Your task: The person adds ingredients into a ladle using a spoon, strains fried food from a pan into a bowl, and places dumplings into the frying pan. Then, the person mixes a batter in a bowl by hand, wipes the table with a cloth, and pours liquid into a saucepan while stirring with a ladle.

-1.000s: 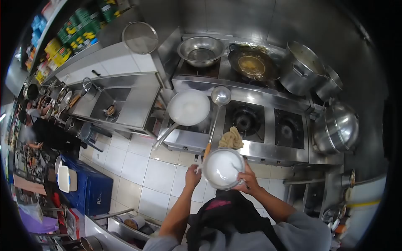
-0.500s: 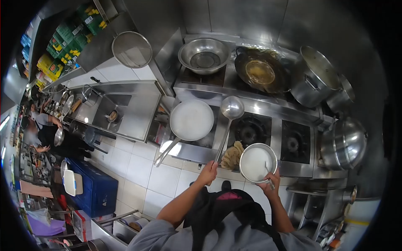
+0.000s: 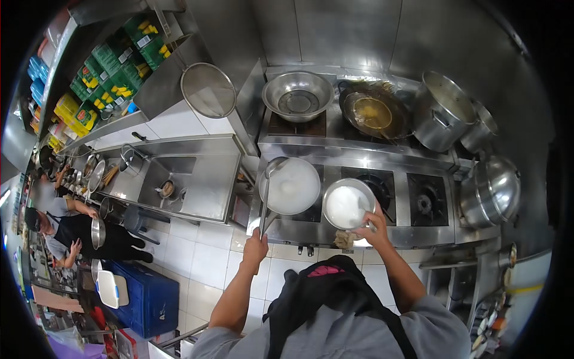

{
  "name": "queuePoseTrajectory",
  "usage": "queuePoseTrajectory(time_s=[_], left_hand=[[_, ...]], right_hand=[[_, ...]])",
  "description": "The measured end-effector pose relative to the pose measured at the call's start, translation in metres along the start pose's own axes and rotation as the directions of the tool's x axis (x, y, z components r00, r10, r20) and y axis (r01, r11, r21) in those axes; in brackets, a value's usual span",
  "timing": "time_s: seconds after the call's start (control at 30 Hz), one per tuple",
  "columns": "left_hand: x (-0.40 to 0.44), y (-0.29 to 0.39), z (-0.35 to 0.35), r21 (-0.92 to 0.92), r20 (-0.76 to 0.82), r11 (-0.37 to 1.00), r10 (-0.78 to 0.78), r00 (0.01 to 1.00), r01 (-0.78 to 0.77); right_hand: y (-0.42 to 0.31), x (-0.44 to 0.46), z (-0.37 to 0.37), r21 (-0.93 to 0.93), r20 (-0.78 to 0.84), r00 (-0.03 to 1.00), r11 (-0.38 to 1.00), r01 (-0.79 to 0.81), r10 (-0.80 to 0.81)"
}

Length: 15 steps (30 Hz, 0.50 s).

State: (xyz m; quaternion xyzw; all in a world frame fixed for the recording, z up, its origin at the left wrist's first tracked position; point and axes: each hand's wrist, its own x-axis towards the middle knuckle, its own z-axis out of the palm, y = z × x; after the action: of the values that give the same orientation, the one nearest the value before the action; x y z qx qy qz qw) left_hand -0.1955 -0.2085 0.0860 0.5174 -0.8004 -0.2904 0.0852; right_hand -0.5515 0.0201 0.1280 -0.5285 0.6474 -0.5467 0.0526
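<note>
My left hand (image 3: 255,248) is closed around the long handle of a metal ladle (image 3: 263,206). The ladle's bowl (image 3: 276,166) is over the left rim of a pan (image 3: 293,186) with whitish, cloudy contents. The pan rests on the front left burner, its handle partly behind the ladle. My right hand (image 3: 376,230) grips the right side of a metal pot (image 3: 326,206) that holds something white. A short handle shows by the fingers, but I cannot tell what it belongs to. Beneath the pot, a tan cloth (image 3: 344,240) lies at the stove's front edge.
Behind are a steel basin (image 3: 298,96), a dark wok (image 3: 376,113) with a strainer in it, and a tall stockpot (image 3: 445,113). A domed steel vessel (image 3: 491,190) stands right. Left are a sink (image 3: 167,179), a blue cooler (image 3: 149,299) and another person (image 3: 66,221) holding a bowl.
My left hand has swung the ladle leftward to the pan's left rim. My right hand has brought the pot left, closer to the pan and partly over the cloth. The view has shifted slightly.
</note>
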Motion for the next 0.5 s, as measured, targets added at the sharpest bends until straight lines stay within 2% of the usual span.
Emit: queuePoseTrajectory(time_s=[0.13,0.17,0.2,0.23,0.27,0.3,0.33,0.37,0.4,0.43,0.5], left_hand=[[0.015,-0.027,0.024,-0.127,0.041,0.991,0.044,0.998,-0.038],[0.011,-0.025,0.027,-0.347,0.178,0.93,-0.062,0.982,0.121],[0.008,-0.019,0.028,-0.523,0.328,0.8,-0.129,0.936,0.293],[0.004,-0.012,0.03,-0.639,0.48,0.614,-0.152,0.864,0.464],[-0.004,0.009,0.019,-0.676,0.563,0.46,-0.182,0.806,0.576],[-0.006,0.013,0.01,-0.677,0.563,0.455,-0.185,0.806,0.578],[-0.008,0.016,0.003,-0.705,0.694,0.157,-0.049,0.718,0.692],[-0.008,0.018,-0.001,-0.619,0.762,-0.142,0.13,0.635,0.772],[-0.007,0.018,-0.004,-0.549,0.746,-0.302,0.244,0.62,0.78],[-0.006,0.018,-0.007,-0.547,0.746,-0.305,0.244,0.619,0.78],[-0.008,0.026,-0.019,-0.407,0.753,-0.441,0.333,0.567,0.8]], right_hand=[[-0.003,0.042,0.028,-0.018,0.043,0.999,1.0,0.009,-0.008],[-0.004,0.052,0.034,-0.02,0.05,0.999,1.0,0.008,-0.007],[-0.004,0.062,0.041,-0.044,0.064,0.998,0.999,-0.013,0.016],[-0.005,0.072,0.047,-0.067,0.077,0.996,0.997,-0.035,0.04],[-0.005,0.082,0.051,-0.081,0.088,0.996,0.997,-0.017,0.024],[-0.005,0.091,0.056,-0.08,0.093,0.995,0.997,-0.016,0.023],[-0.005,0.099,0.061,-0.105,0.101,0.994,0.994,-0.022,0.032],[-0.001,0.106,0.065,-0.111,0.1,0.994,0.993,-0.028,0.039],[0.003,0.112,0.068,-0.118,0.099,0.994,0.992,-0.034,0.045],[0.008,0.118,0.072,-0.125,0.098,0.994,0.991,-0.04,0.052],[0.009,0.132,0.076,-0.2,0.143,0.987,0.979,-0.042,0.071]])
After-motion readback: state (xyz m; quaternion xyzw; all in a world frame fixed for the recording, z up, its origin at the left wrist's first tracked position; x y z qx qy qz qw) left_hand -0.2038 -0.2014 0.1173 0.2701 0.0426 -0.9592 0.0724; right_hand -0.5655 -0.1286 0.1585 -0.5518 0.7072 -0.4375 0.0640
